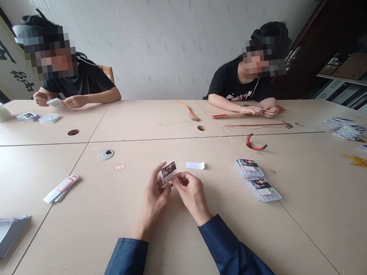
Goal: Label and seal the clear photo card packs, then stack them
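Small printed card [168,173], dark face, white border. Left grip [153,195] and right grip [191,195] narrow, pinching the 1 card together.

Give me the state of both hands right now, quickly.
Left hand: closed, pinching the small printed card.
Right hand: closed, pinching the same card at its lower edge.

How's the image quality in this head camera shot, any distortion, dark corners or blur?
In the head view, wide-angle distortion bows the white wall panels and the tabletop, the right edge falls into dark vignetting, and soft light leaves only faint shadows under the left hand and right hand, which look sharp.
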Available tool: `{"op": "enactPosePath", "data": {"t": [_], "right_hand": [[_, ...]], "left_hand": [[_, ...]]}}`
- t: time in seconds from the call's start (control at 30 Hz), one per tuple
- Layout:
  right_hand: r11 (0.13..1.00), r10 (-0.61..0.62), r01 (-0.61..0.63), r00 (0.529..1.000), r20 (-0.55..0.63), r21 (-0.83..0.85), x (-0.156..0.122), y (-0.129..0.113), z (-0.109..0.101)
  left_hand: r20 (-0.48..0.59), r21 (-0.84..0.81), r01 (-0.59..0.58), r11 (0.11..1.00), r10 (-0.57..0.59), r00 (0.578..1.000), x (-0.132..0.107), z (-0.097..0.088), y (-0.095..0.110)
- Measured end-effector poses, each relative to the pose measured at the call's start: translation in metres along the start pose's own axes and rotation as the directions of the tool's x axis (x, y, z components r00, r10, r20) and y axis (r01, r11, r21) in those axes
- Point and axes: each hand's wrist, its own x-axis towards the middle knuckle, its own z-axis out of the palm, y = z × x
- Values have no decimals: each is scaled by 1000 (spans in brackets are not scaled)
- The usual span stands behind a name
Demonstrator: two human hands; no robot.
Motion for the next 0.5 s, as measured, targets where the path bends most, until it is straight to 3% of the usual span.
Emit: {"op": "enactPosePath", "data": {"t": [0.27,0.5], "right_hand": [[998,1,-1,1000,9,-58,1,2,-1],[995,21,-19,1000,13,-101,-1,-2,-1]], "left_hand": [[29,-23,-10,1000,10,1000,-1,1,2],[-7,-5,23,1000,-23,1000,0,1,1]]}}
